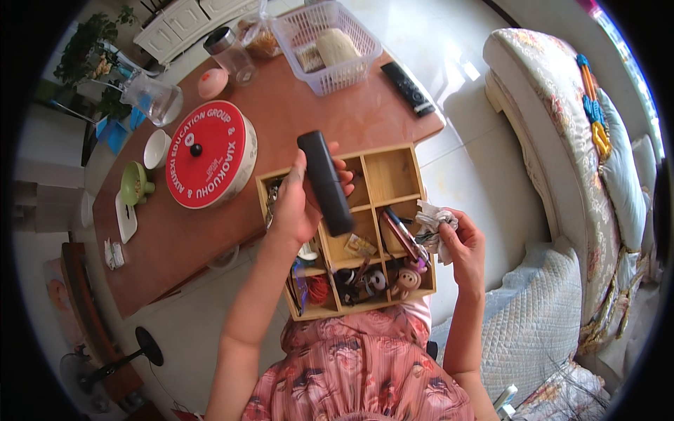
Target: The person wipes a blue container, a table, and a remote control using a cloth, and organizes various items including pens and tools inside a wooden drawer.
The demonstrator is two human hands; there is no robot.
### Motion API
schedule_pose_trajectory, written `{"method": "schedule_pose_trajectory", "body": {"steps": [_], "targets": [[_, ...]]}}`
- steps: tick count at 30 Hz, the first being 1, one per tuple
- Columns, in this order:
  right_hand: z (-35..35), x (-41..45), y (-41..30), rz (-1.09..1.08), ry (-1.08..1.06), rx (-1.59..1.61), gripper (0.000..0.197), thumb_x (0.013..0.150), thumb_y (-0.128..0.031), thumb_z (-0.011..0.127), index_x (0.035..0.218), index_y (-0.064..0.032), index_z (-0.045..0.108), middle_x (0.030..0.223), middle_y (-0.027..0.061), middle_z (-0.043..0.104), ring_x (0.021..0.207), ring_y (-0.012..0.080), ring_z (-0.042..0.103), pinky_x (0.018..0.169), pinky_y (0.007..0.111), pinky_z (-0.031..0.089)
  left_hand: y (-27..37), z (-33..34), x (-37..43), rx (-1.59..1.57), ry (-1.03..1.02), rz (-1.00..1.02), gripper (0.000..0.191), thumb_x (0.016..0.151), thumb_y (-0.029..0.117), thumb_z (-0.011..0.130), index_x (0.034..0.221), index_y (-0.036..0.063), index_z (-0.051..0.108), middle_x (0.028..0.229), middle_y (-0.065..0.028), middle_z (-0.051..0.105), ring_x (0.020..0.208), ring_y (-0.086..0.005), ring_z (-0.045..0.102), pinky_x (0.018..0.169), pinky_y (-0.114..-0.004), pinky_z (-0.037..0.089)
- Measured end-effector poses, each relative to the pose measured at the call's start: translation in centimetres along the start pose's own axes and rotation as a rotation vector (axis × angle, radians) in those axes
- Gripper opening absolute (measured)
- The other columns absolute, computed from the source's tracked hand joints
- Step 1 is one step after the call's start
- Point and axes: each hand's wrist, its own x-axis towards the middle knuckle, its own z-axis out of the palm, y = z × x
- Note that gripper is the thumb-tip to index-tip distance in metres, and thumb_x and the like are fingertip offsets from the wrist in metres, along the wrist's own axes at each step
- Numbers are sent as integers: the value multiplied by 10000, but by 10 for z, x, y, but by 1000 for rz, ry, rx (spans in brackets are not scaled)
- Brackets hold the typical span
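My left hand (303, 197) holds a black oblong case (325, 181) above a wooden compartment box (392, 199). To the right of the box, my right hand (463, 244) pinches a crumpled white tissue (436, 226). Pens (400, 231) lie in the right middle compartment, and a small monkey-like figure (408, 281) is in the front right one. Red cord (318, 289) fills part of the front left compartment, with dark cables (350, 287) beside it. A small clear packet (360, 245) lies in the centre compartment. The upper right compartment holds nothing visible.
On the brown table (274, 121) stand a round red-lidded box (208, 152), a white plastic basket (326, 47), a glass pitcher (155, 100), a clear jar (231, 58), a white bowl (157, 149) and a green bowl (135, 182). A black remote (408, 89) lies near the edge. A sofa (542, 94) is at right.
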Motion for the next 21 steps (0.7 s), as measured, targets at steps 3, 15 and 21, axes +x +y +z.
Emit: {"method": "schedule_pose_trajectory", "body": {"steps": [3,15,21], "targets": [[7,17,-13,-18,-22,-11,281,960,-76,643,1209,50,616,1037,51,688,918,92,629,822,240,515,31,5,44,-160,-99,-209,536,1055,465,380,1220,6,603,1044,-138,696,906,-273,697,827,-408,582],[47,75,-30,-78,-124,29,263,953,-80,647,1188,38,627,1014,32,685,890,80,629,790,229,518,129,-17,269,600,259,183,240,794,-39,588,1028,-60,545,968,-175,616,843,-285,661,718,-424,562],[6,51,-20,-80,95,55,287,969,-100,638,1215,46,612,1015,59,692,857,94,648,726,248,547,90,23,285,875,337,187,214,853,51,630,1055,-17,646,1001,-89,673,901,-193,648,749,-357,546]]}}
